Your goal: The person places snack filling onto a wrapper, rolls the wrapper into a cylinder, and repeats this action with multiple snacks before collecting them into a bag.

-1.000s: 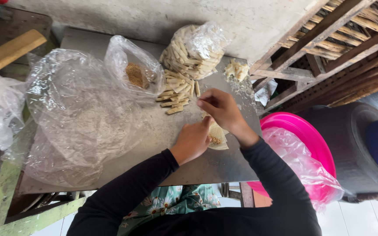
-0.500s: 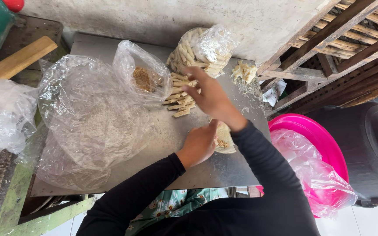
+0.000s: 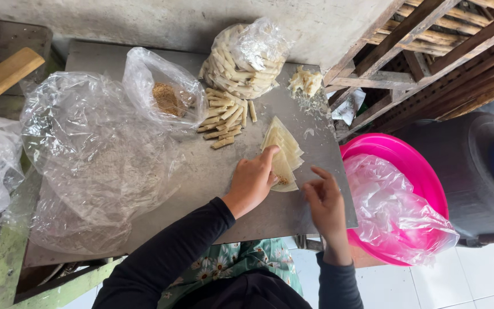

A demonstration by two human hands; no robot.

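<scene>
The left hand (image 3: 254,182) presses flat on the wrapper stack (image 3: 282,153), right hand (image 3: 324,200) released beside it; thin sheets near the counter (image 3: 212,171) edge could slide or tear.

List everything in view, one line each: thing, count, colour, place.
metal table: one, grey, centre
wrapper sheets: a fanned stack, pale yellow, on the table under the left hand
loose rolls: a pile, tan, beside the full bag
bag of rolls: one, clear, table's far edge
bag of crumbs: one, clear, brown contents
big plastic bag: one, clear, left
scraps: a small heap, pale, far right corner
basin: one, pink, plastic-lined, right
left hand: pressing the sheets
right hand: open, beside the sheets, holding nothing
</scene>
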